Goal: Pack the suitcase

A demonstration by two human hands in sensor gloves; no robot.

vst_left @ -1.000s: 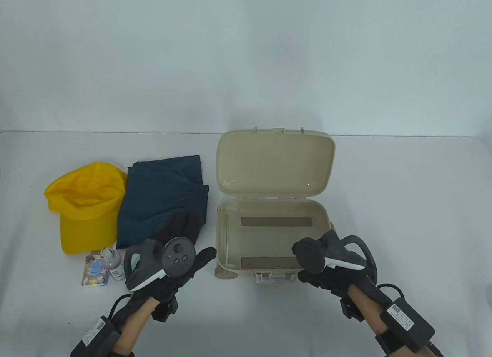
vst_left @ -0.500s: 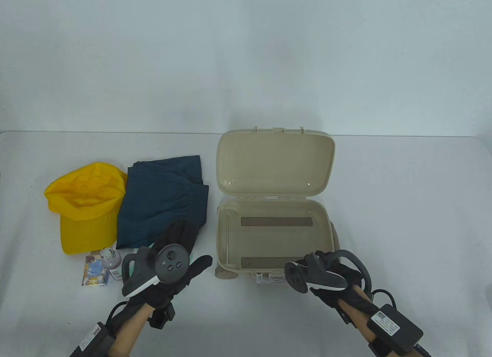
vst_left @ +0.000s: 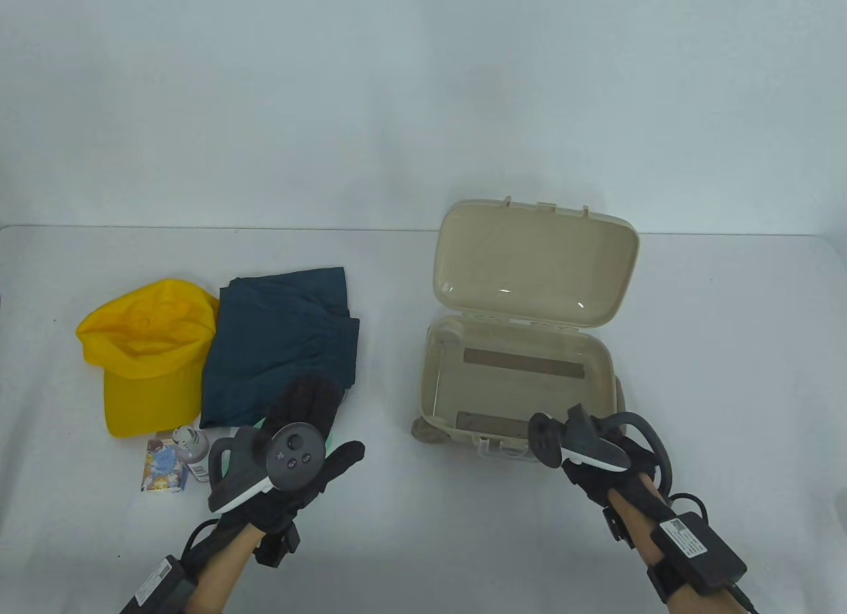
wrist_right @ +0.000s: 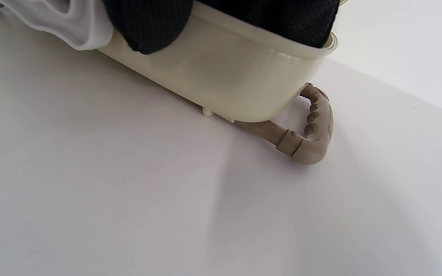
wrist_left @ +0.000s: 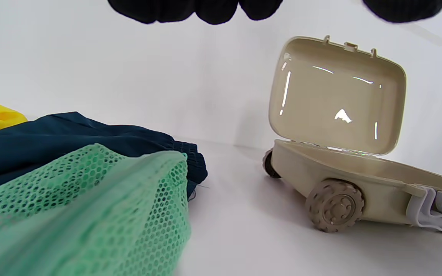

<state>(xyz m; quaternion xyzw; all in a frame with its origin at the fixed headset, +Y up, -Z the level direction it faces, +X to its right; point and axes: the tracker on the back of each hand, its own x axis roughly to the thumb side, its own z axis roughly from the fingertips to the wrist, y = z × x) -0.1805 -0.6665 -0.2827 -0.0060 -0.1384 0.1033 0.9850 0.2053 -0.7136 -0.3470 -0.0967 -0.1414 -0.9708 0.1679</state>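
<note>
Beige hard-plastic toy suitcase (vst_left: 523, 349), lid up, long axis angled slightly rightward, right hand (vst_left: 599, 465) clamped on its near rim, left hand (vst_left: 301, 442) flat-fingered over green mesh bag (wrist_left: 79, 207), folded navy shorts (vst_left: 278, 349) beyond it

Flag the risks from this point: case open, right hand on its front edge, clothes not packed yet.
1. The right hand grips only the near rim of the suitcase, which sits on wheels; it may roll or twist further.
2. The lid stands propped open with nothing holding it; a jolt could drop it.
3. The left hand hovers over the green mesh bag beside the small bottle, which a sweep could topple.
</note>
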